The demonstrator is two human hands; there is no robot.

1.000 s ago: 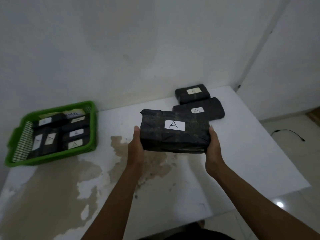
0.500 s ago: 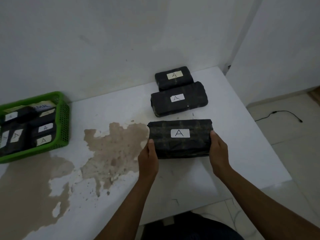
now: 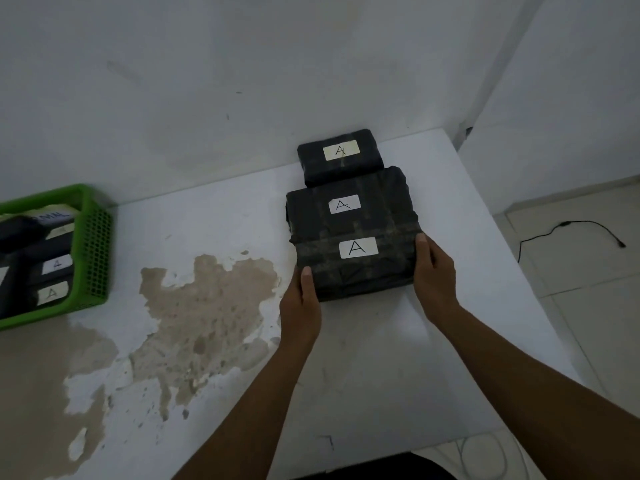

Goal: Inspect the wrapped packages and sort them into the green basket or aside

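A black wrapped package (image 3: 356, 271) with a white "A" label lies on the white table (image 3: 398, 375). My left hand (image 3: 301, 306) grips its left end and my right hand (image 3: 434, 278) grips its right end. It touches a second "A" package (image 3: 349, 206) just behind it. A third, smaller "A" package (image 3: 341, 155) sits against the wall. The green basket (image 3: 93, 251) stands at the far left and holds several labelled black packages.
A brown patch of peeled surface (image 3: 207, 306) spreads over the table's left and middle. The wall runs close behind the packages. The table's right edge drops to a tiled floor with a black cable (image 3: 571, 233).
I carried the package from mid-air down and away from me. It now lies on the table, pushed up against the second package.
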